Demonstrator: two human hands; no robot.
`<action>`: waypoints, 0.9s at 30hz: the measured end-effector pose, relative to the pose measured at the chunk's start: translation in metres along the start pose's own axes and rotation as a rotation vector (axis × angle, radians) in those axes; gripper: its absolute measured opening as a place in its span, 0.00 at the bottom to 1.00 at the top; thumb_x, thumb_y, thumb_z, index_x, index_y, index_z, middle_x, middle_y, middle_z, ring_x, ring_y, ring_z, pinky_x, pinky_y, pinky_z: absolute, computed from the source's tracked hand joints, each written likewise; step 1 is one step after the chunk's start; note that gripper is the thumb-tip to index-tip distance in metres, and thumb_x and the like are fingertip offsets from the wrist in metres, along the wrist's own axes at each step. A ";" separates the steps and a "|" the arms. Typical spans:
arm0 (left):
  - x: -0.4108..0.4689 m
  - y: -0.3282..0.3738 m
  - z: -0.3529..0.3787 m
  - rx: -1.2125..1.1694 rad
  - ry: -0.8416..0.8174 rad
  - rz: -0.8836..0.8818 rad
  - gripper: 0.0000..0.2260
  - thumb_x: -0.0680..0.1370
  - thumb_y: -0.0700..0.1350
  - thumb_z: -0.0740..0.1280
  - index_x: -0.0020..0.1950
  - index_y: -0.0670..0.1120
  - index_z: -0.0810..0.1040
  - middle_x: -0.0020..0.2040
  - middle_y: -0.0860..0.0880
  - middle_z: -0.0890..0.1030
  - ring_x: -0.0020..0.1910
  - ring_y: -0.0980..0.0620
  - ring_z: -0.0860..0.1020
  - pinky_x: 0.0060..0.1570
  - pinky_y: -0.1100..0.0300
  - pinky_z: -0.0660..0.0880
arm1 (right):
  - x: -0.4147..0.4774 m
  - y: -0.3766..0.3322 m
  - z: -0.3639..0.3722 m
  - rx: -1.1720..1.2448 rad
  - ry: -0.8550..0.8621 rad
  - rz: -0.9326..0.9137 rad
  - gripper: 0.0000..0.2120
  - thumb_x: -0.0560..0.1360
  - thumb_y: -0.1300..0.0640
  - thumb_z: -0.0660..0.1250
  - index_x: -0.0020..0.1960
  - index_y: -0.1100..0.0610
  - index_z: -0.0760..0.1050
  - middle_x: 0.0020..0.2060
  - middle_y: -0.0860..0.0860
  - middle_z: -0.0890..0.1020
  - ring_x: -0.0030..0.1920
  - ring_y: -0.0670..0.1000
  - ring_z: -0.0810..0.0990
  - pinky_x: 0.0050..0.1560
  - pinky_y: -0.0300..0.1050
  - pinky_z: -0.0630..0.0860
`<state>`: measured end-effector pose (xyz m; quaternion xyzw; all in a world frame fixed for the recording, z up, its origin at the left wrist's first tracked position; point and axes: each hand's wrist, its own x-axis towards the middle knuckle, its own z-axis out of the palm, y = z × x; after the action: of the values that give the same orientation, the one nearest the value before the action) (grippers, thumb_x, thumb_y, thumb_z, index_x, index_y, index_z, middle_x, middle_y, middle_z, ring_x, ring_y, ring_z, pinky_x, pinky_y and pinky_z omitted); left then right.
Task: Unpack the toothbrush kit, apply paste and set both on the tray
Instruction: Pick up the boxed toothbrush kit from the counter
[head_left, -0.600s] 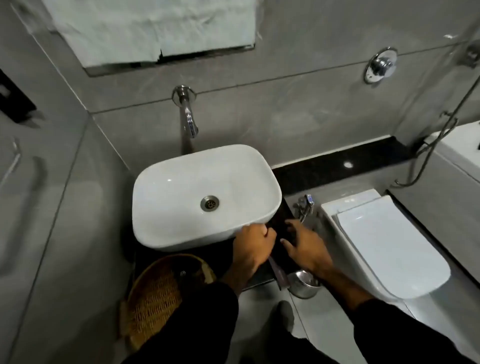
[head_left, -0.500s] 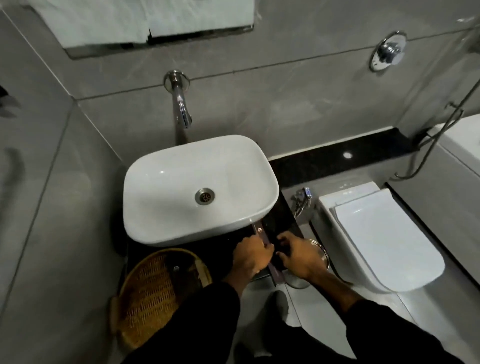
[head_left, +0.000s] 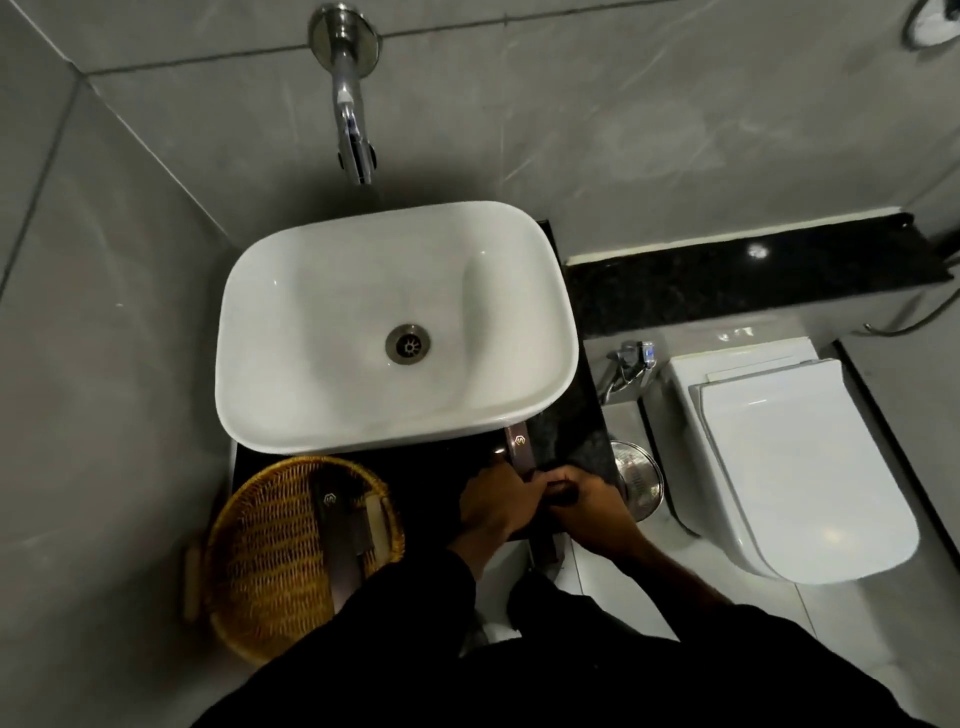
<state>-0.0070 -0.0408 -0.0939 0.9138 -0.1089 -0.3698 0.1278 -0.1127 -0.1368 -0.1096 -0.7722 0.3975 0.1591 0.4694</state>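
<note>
Hands met over the dark tabletop (head_left: 571, 415) in front of the white sink (head_left: 395, 322). The left hand (head_left: 498, 506) and right hand (head_left: 592, 501) were both curled closed around a slim brown kit box (head_left: 519, 451), which poked out toward the sink. It bore a small pale hexagon logo; no lettering was legible. Fingers hid the middle of the box. A similar box (head_left: 337, 525) lay in the wicker tray (head_left: 270, 561), partly cut off by a black sleeve (head_left: 405, 613).

A black counter (head_left: 447, 467) carries the white basin (head_left: 395, 327). The wicker tray (head_left: 270, 551) sits at its front left edge.
</note>
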 end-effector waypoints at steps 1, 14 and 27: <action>0.000 0.001 0.001 0.003 0.007 -0.004 0.30 0.71 0.65 0.63 0.62 0.43 0.77 0.60 0.40 0.82 0.59 0.38 0.80 0.56 0.51 0.77 | 0.002 0.004 0.001 0.012 -0.004 0.007 0.17 0.70 0.57 0.76 0.58 0.48 0.84 0.51 0.47 0.88 0.53 0.48 0.87 0.57 0.41 0.82; -0.020 -0.019 -0.003 -0.064 -0.024 0.074 0.26 0.70 0.65 0.60 0.55 0.46 0.77 0.54 0.43 0.84 0.54 0.40 0.82 0.52 0.52 0.77 | -0.016 0.002 0.003 0.175 -0.042 -0.027 0.12 0.73 0.58 0.76 0.54 0.49 0.83 0.48 0.49 0.89 0.50 0.49 0.88 0.55 0.54 0.85; -0.051 -0.093 -0.058 -1.079 -0.215 0.282 0.11 0.83 0.48 0.61 0.55 0.54 0.83 0.48 0.53 0.87 0.46 0.58 0.85 0.42 0.64 0.81 | -0.089 -0.016 0.017 0.087 -0.201 -0.178 0.17 0.79 0.55 0.70 0.67 0.44 0.78 0.50 0.47 0.86 0.55 0.51 0.85 0.60 0.47 0.79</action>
<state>0.0077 0.0704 -0.0501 0.6528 -0.0379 -0.4432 0.6132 -0.1544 -0.0776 -0.0534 -0.7635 0.2850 0.1761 0.5521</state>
